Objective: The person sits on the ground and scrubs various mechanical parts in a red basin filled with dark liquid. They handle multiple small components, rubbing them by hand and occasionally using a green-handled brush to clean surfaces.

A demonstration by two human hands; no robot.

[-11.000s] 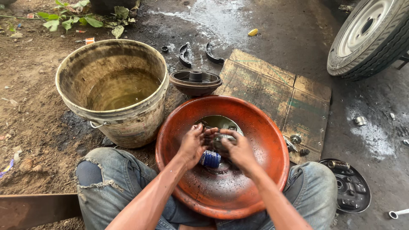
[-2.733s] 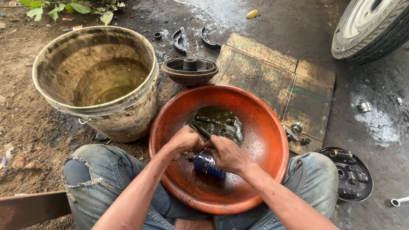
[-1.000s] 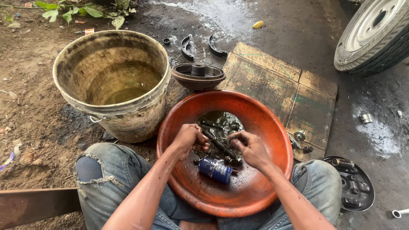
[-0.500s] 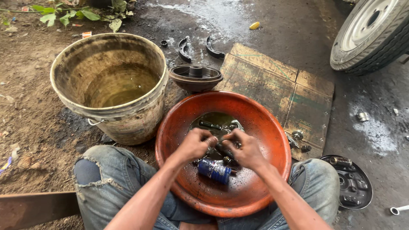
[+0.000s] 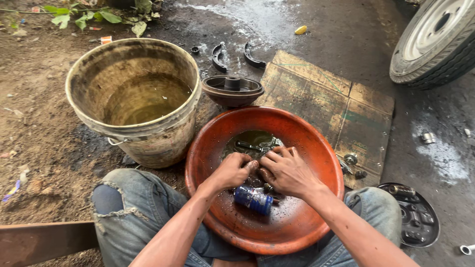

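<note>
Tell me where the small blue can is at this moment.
In the head view, the small blue can lies on its side inside the orange basin, just below the left hand and right hand.

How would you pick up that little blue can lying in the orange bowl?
Probably by its middle. The blue can lies on its side in the orange bowl, just under both hands, so coming straight down from above and pinching across its round body looks easiest; its ends point sideways.
</note>
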